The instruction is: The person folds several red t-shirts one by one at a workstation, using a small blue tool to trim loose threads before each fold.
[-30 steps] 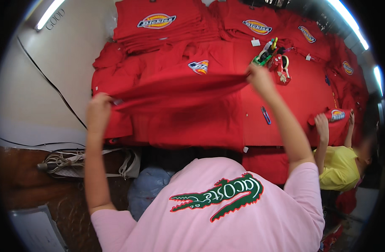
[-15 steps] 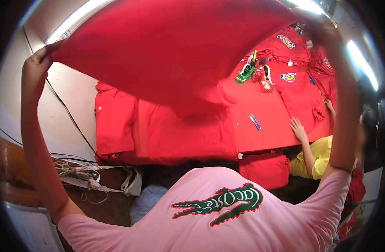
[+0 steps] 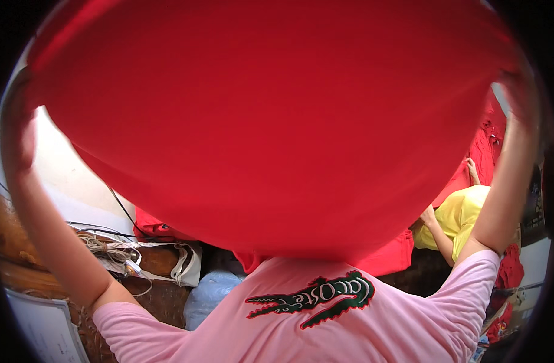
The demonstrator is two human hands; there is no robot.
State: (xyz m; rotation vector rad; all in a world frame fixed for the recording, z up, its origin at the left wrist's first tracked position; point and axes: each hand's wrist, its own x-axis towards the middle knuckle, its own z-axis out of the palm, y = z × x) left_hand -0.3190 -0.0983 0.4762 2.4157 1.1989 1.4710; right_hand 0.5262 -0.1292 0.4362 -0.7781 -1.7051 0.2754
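Note:
A wide red cloth (image 3: 277,133) is stretched up in front of me, hanging between my two raised hands and filling most of the view. At the far left, my left hand (image 3: 21,121) grips one edge; it is smeared by motion and partly dark. My right hand (image 3: 520,97) holds the opposite edge at the far right, its fingers blurred against the fabric. The cloth's lower edge sags in a curve down to the front of my pink shirt (image 3: 228,327). It hides most of the table behind it, and whether it is a garment cannot be made out.
A person in a yellow top (image 3: 455,218) sits to the right, hands at red fabric (image 3: 484,154). Tangled cables (image 3: 107,248) and a white strap (image 3: 189,266) lie at the left, near a bluish plastic bag (image 3: 213,296). More red cloth (image 3: 389,254) hangs below the held one.
The red cloth has swung toward me and spread down, covering the table, scissors-like snips and tape dispensers seen before. My hands have moved further apart, still holding its edges.

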